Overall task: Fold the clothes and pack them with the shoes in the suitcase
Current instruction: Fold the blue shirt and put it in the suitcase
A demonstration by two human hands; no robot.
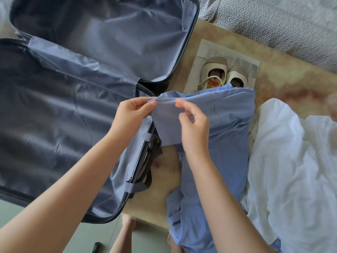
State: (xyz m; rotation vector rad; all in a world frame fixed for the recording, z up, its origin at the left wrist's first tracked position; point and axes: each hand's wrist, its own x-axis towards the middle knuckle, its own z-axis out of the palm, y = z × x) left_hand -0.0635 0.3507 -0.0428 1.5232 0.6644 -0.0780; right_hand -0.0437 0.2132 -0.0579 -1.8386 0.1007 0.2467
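My left hand (134,111) and my right hand (195,128) are both raised over the light blue cotton shirt (231,125). Each pinches the upper edge of a lifted flap of its cloth between thumb and fingertips, and the other fingers of my right hand are curled in above the fabric. The shirt lies lengthwise on the beige marbled surface (284,79), bunched and creased at its near end, and the flap I hold reaches toward the rim of the suitcase. The dark, hard-sided suitcase with grey-blue nylon lining (63,110) lies wide open to the left of the shirt. Both lined halves face up, and a grey elastic strap (148,137) runs along its near edge by my left wrist. Just beyond the shirt's far edge, a pair of cream strapped shoes with cartoon-printed insoles (217,73) sits on a printed sheet of paper (200,57), and the blue cloth covers their heels. A crumpled white garment (291,161) lies to the right, touching the shirt's side. Grey quilted bedding (273,21) fills the far right corner.
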